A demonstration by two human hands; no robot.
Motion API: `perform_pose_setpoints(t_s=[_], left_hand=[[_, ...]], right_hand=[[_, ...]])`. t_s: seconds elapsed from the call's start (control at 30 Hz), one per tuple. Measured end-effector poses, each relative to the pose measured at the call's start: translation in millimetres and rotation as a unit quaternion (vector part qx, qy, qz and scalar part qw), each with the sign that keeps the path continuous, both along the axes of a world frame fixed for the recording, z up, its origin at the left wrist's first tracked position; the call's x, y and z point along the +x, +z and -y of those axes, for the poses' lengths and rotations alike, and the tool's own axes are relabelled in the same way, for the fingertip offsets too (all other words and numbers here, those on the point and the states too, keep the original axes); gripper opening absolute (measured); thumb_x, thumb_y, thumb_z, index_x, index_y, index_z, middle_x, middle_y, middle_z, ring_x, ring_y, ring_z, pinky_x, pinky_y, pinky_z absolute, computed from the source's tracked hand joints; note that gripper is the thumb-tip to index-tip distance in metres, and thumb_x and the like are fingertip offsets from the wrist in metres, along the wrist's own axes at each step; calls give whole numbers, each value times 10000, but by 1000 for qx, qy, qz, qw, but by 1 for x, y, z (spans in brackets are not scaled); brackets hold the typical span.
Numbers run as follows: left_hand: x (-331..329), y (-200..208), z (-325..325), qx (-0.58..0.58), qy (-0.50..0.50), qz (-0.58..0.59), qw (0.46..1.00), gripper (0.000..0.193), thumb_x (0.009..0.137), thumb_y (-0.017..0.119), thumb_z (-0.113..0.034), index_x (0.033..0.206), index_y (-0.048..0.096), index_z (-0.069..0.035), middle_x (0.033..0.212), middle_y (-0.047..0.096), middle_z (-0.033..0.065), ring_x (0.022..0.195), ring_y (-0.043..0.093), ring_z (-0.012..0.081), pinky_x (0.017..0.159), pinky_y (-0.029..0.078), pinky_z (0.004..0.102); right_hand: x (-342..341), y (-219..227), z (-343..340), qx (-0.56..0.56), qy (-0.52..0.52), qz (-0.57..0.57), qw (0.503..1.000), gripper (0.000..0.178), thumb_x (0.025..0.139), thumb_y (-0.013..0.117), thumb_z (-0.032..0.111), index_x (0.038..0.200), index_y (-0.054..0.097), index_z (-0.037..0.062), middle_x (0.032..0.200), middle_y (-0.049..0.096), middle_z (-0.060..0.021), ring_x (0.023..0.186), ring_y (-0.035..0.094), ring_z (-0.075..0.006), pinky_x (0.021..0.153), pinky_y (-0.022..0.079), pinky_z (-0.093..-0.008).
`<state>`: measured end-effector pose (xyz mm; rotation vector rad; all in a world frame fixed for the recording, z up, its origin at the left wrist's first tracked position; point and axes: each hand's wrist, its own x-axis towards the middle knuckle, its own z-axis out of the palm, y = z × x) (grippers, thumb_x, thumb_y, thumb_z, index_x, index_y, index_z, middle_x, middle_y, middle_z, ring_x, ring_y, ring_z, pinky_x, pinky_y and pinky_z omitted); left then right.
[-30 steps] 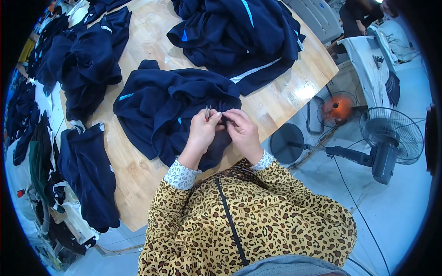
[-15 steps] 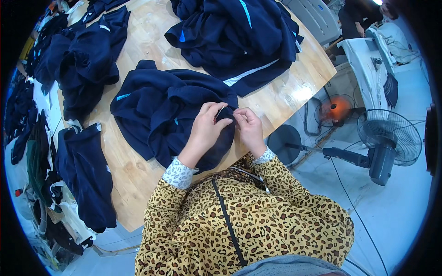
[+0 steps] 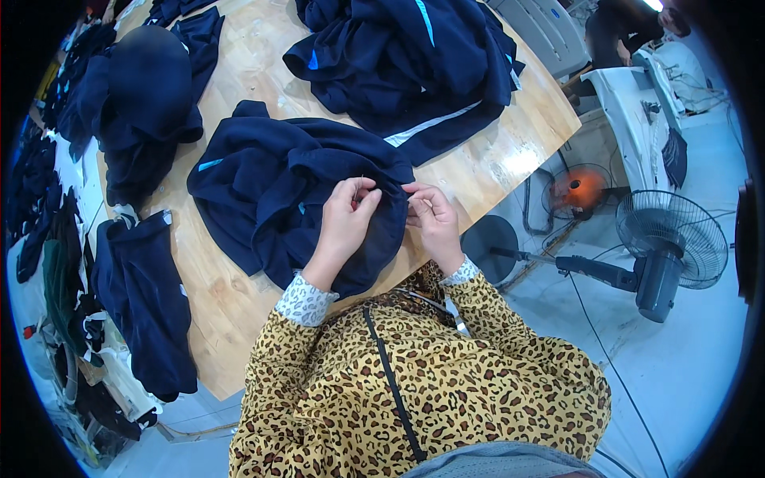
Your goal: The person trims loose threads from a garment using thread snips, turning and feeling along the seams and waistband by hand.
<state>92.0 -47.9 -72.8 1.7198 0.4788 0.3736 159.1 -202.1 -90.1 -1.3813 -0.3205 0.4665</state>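
A dark navy garment (image 3: 263, 187) with small light-blue accents lies bunched on the table in front of me. My left hand (image 3: 347, 219) is over its near right part, thumb and fingers closed in a pinch. Something small may be between those fingertips, too little to make out. Just to the right, my right hand (image 3: 435, 221) pinches at the garment's right edge, thumb against forefinger. A small gap separates the two hands.
More navy garments (image 3: 398, 64) are heaped at the table's far side, with others (image 3: 147, 295) along the left. The wooden table (image 3: 219, 319) ends near my body. Right of it stand a grey fan (image 3: 661, 263) and an orange-lit fan (image 3: 578, 187). A person (image 3: 625, 32) is at the far right.
My left hand has drawn slightly left and down, widening the gap between my hands. A small light-coloured thing earlier seen at its fingertips no longer shows clearly. My right hand stays at the edge.
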Motion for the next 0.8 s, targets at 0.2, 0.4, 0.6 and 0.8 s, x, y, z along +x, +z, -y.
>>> perform_pose_setpoints(t_s=[0.2,0.4,0.6,0.8], left_hand=[[-21,39,-2,190,-181,-32,964,474,799,677,-135,1214,494,1,847,618,191,733,621,280,686,495,331],[-8,44,3,242,-221,-162,931,333,801,662,-137,1042,455,-37,765,635,202,729,626,384,629,479,447],[-1,40,5,264,-216,-171,924,314,797,657,-121,1013,442,-42,750,629,211,731,621,398,627,472,470],[-3,44,7,293,-209,-152,920,316,792,657,-118,1000,431,-39,729,627,203,702,623,391,596,479,472]], right_hand=[[2,5,0,8,1,-73,997,76,952,492,87,943,548,37,1114,580,-11,683,543,-29,608,502,-190],[1,14,-4,-96,-3,-54,994,76,941,518,102,945,567,44,881,606,17,654,544,-32,572,478,-183],[-1,15,-6,-101,-4,-59,993,66,935,530,107,933,569,54,829,592,25,661,571,-42,558,480,-190],[-2,14,-7,-100,0,-50,994,66,936,528,102,926,567,50,843,597,22,664,575,-45,557,486,-194]])
